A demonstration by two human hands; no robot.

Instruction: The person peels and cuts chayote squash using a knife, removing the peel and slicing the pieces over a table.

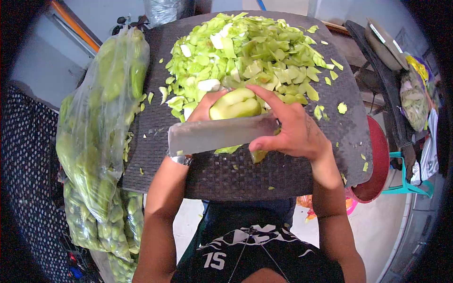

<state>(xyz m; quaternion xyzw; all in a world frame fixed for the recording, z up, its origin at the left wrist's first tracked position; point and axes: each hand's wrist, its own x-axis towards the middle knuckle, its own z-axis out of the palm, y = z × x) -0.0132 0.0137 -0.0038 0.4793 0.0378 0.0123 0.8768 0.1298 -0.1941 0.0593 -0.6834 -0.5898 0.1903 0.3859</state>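
My left hand (pixel 204 107) is wrapped round a pale green, creased vegetable that looks like a chayote (pixel 235 104); the cleaver's blade hides part of this hand. My right hand (pixel 298 126) grips a wide-bladed cleaver (pixel 212 134), its blade lying crosswise just on my side of the chayote. My right index finger reaches forward to the far side of the chayote, while the thumb lies near the blade's right end. A small green piece (pixel 258 155) shows under the right thumb. Beyond both hands rises a large heap of green slices (pixel 264 52).
The dark woven-pattern table (pixel 226 179) carries scattered scraps. Clear plastic bags (pixel 101 118) full of green vegetables stand against its left side. At the right are a red tub (pixel 373 160), a teal stool (pixel 408 188) and a bag (pixel 414 101) on a dark surface.
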